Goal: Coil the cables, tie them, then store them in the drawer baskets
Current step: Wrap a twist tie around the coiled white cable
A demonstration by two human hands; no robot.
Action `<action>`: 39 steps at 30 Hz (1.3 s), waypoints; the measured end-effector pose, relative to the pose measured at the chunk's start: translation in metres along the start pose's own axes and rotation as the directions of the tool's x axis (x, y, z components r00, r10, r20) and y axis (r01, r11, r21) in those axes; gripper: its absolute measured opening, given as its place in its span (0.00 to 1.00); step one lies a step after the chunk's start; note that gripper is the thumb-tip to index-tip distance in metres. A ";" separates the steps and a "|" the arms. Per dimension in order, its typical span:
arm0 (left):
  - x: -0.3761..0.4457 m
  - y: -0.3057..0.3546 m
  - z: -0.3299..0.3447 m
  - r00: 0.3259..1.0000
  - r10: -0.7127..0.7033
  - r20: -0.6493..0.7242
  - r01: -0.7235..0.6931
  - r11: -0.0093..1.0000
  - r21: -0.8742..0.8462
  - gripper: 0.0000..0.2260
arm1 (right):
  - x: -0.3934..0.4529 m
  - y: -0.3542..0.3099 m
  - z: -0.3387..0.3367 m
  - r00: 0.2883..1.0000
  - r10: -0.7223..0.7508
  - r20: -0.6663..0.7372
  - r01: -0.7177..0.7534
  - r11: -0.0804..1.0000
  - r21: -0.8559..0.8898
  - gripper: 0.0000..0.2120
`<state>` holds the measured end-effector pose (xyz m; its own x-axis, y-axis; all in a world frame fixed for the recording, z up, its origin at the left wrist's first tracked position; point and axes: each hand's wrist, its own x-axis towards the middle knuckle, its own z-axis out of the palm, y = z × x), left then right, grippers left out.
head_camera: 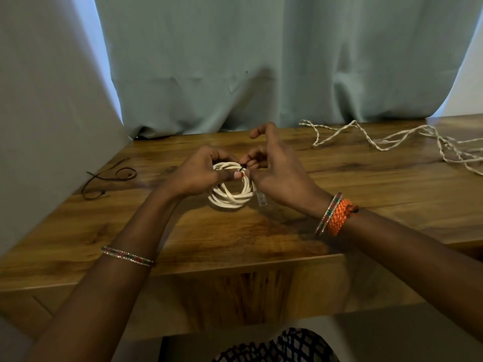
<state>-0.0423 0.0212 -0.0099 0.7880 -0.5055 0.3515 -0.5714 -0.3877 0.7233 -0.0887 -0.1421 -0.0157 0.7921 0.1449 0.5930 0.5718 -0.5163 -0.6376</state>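
A white cable wound into a small coil (230, 195) sits just above the wooden table (261, 236), near its middle. My left hand (203, 173) grips the coil's upper left side, thumb pressed on the loops. My right hand (271, 165) pinches a short dark tie (243, 168) at the coil's top; its forefinger is raised. A clear-white plug end (262, 199) hangs below my right palm. A loose twisted white cable (392, 142) sprawls over the table's far right. No drawer basket is in view.
Thin dark ties (109, 178) lie on the table at the far left. A grey-green curtain (261, 64) hangs behind the table's back edge. The table's front edge runs below my forearms.
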 end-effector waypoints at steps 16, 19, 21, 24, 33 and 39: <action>0.002 0.000 0.015 0.975 0.051 -0.215 -0.011 0.983 0.184 0.07 | 0.000 0.005 0.012 0.979 -0.081 -0.187 0.062 0.992 -0.107 0.18; 0.000 0.002 0.015 0.967 0.070 -0.244 -0.023 0.981 0.191 0.08 | 0.002 0.006 0.009 0.986 0.033 -0.161 -0.030 0.999 0.025 0.20; -0.001 0.001 0.013 0.971 0.074 -0.228 -0.031 0.982 0.184 0.08 | 0.005 0.007 0.002 0.993 0.074 -0.088 -0.070 0.997 0.045 0.19; 0.000 -0.001 0.009 0.982 0.089 -0.167 -0.067 0.988 0.136 0.10 | 0.011 0.009 -0.011 0.994 0.087 0.058 -0.091 0.994 0.062 0.17; -0.001 -0.002 0.008 0.985 0.129 -0.113 -0.129 0.992 0.005 0.13 | 0.011 0.020 -0.018 0.993 -0.108 0.057 0.116 0.980 -0.162 0.09; 0.000 -0.002 0.008 0.994 0.073 -0.086 -0.074 0.997 -0.006 0.07 | 0.010 0.021 -0.018 0.962 -0.247 0.113 0.267 0.936 -0.229 0.10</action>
<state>-0.0433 0.0159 -0.0167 0.7610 -0.4644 0.4530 -0.6266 -0.3451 0.6988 -0.0721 -0.1669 -0.0140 0.6452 0.3621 0.6728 0.6977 -0.6380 -0.3258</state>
